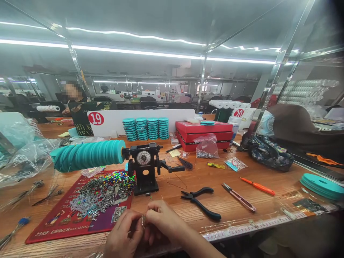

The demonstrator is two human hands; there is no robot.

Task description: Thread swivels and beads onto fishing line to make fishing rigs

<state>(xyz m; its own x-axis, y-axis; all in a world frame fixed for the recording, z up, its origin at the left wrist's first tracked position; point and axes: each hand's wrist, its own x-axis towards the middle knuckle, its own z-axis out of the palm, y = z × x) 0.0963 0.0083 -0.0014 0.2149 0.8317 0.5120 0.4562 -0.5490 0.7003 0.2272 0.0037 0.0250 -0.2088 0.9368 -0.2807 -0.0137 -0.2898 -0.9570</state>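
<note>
While hands (123, 230) (159, 219) pinch small item (143, 221), pliers (192, 197) nearby

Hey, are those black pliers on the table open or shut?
Open: the pliers lie with handles spread wide and jaws parted.

Held piece (142, 222): between the fingers (155, 205) of both your hands.
Mat (60, 209): left of your fingers on the counter (177, 202), beads (126, 177) and fittings (99, 207) on top.
Winder (146, 184): beyond your fingers, beside the mat, discs (88, 156) along its shaft reaching left.
Pliers (191, 196): right of your fingers, snips (238, 196) farther right.
Boxes (188, 138): beyond your fingers, to the right.
Disc stack (321, 188): far right of your fingers, near the counter's edge.
</note>
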